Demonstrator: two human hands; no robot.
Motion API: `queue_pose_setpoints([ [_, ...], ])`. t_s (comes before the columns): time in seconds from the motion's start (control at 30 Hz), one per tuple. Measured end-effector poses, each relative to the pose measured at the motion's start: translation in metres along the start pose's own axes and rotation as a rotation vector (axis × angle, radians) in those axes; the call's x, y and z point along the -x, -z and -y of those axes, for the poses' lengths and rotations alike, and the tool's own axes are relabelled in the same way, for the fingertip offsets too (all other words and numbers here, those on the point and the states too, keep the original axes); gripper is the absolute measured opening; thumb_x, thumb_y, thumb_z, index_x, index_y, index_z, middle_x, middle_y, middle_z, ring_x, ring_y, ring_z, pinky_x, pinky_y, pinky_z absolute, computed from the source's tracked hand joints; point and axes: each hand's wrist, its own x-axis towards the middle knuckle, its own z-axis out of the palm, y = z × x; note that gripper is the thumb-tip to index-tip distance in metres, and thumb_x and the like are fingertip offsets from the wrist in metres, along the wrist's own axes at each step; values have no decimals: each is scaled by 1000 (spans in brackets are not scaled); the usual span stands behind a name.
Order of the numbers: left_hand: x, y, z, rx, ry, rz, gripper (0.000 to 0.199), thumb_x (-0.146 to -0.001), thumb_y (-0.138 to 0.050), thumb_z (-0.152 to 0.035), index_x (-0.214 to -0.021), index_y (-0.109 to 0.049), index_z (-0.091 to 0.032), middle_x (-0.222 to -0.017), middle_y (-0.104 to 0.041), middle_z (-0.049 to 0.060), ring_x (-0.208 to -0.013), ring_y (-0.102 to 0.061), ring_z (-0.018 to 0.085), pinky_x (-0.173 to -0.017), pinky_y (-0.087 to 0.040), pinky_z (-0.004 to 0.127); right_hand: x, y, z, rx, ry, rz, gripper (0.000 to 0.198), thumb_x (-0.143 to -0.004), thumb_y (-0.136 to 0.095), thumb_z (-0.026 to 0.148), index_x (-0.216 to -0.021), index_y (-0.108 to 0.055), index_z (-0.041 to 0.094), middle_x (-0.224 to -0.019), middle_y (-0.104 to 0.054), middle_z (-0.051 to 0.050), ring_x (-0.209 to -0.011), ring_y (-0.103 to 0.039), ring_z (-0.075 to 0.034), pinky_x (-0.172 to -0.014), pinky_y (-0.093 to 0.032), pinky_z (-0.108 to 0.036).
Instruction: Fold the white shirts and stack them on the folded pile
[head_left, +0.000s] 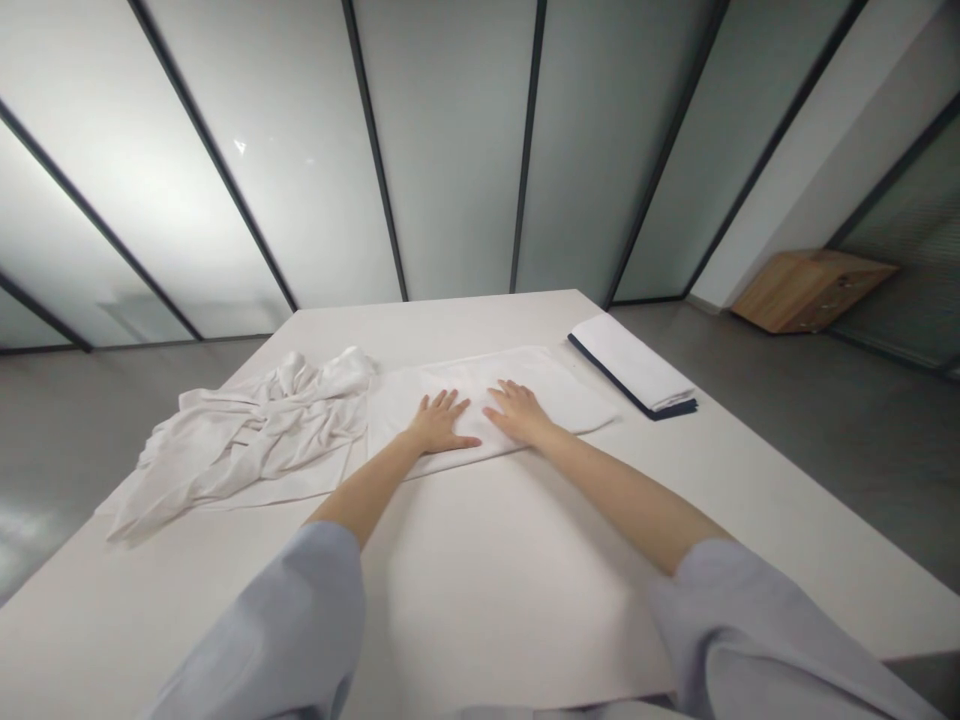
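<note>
A white cloth [562,390] lies spread flat across the middle of the table, its near edge toward me. My left hand [441,422] rests palm down on it with the fingers spread. Just to the right, my right hand [519,412] also presses flat on the cloth, fingers apart. Neither hand grips anything. Beside the flat cloth on the left is a heap of crumpled white fabric [262,430], which seems to touch or adjoin its left end; the folds hide how they meet.
Toward the table's right edge lies a neatly folded white cloth [630,360] on top of a folded dark navy one [675,408]. All of this is on a white table [480,580]. Frosted glass panels [450,150] stand behind it, and a wooden cabinet [802,290] is on the floor at right.
</note>
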Motion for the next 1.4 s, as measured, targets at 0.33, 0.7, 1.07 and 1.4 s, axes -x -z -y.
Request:
queue_pose_setpoints([
  [0.33,17,-17,-51,57,191,-54,69,-95,-21,-58,-152,-28,-20,-160,-20,11,-147,-16,31,-117,-16,49,21,-13,18,-85,-45,139,57,-99,-19,46,-150,-35,25,-158,-28,-8,-146,-20,-25,-115,-17,-47],
  [0.7,88,-13,27,-58,360,-43,79,-90,-25,-68,-153,-25,-19,-159,-20,14,-147,-16,32,-115,-17,53,44,-6,-94,57,-297,108,62,-97,-26,53,-151,-32,21,-158,-26,-13,-144,-24,-28,-115,-19,-46],
  [1.07,100,5,6,-15,30,-183,45,-93,-40,-47,-127,-60,-24,-124,-64,8,-121,-54,24,-118,-16,45,3,3,-114,146,-349,-120,68,-88,-49,53,-140,-43,10,-149,-37,-23,-139,-26,-40,-111,-16,-58],
  [1.4,64,-12,-16,38,235,-85,67,-92,-36,-59,-149,-34,-24,-158,-26,12,-144,-23,34,-114,-20,50,36,-8,12,-70,69,-36,46,-97,-36,47,-131,-57,23,-143,-49,-12,-135,-37,-31,-110,-22,-59],
])
